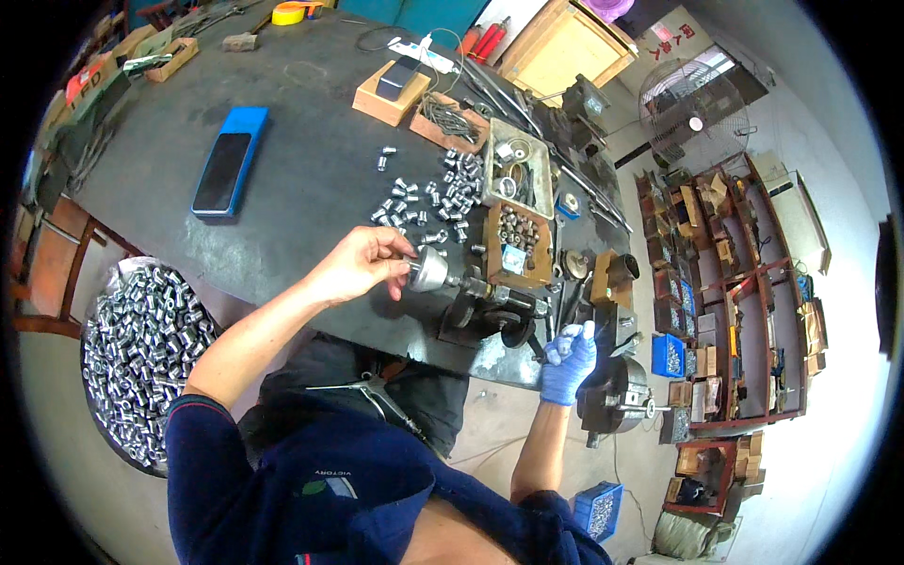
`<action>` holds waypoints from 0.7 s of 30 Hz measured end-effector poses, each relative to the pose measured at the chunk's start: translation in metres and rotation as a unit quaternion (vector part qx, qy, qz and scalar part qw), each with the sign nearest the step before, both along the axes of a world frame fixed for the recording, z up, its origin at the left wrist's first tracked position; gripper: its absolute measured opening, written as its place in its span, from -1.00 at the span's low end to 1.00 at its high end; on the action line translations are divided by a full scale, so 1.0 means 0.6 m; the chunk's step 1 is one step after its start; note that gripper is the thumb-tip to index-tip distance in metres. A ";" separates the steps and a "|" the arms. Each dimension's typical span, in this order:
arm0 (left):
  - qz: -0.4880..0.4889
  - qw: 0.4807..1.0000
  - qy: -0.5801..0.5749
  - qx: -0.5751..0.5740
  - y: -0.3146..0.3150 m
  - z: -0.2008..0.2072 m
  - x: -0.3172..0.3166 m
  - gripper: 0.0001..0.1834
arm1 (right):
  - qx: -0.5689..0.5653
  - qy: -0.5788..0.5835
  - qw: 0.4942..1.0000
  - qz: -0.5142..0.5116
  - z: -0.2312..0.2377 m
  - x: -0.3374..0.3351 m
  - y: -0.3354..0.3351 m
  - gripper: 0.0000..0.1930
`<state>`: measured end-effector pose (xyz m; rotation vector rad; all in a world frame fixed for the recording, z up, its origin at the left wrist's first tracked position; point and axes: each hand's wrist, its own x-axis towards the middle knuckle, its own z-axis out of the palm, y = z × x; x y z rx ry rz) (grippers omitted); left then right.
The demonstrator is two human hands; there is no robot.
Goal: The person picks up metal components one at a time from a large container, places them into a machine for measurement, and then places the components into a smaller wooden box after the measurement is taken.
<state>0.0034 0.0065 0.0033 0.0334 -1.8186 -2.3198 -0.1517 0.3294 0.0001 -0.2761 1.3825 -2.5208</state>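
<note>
My bare left hand (365, 266) is closed in a pinch at the front of a round silver chuck (430, 270). A small shiny metal part seems to be between its fingertips, mostly hidden by them. The chuck sits on the left end of a dark bench-mounted spindle device (490, 306) at the table's near edge. My right hand (570, 363), in a blue glove, is curled closed beside the device's right end, and what it grips is hidden. Many small silver metal fittings (405, 200) lie loose beyond my left hand.
A wooden box of small parts (504, 268) and a grey tray with rings (537, 169) stand behind the device. A bench vise (617, 395) is right of my gloved hand. A blue-cased phone (226, 165) lies left; a large tub of fittings (104, 377) stands lower left.
</note>
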 end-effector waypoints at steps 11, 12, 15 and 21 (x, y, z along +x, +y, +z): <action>-0.004 0.994 -0.028 0.106 0.009 -0.006 0.006 -0.81 | 0.006 0.028 0.999 0.031 -0.006 -0.005 0.008 -0.68; -0.003 0.994 -0.030 0.109 0.009 -0.008 0.005 -0.81 | -0.002 -0.008 0.999 0.044 -0.014 -0.006 0.014 -0.67; -0.011 0.996 -0.022 0.085 0.005 -0.014 0.002 -0.75 | 0.003 -0.014 1.000 0.015 -0.022 -0.003 0.016 -0.67; -0.032 0.998 -0.007 0.053 0.003 0.000 0.003 -0.82 | -0.004 -0.011 1.000 -0.007 0.004 -0.005 0.000 -0.67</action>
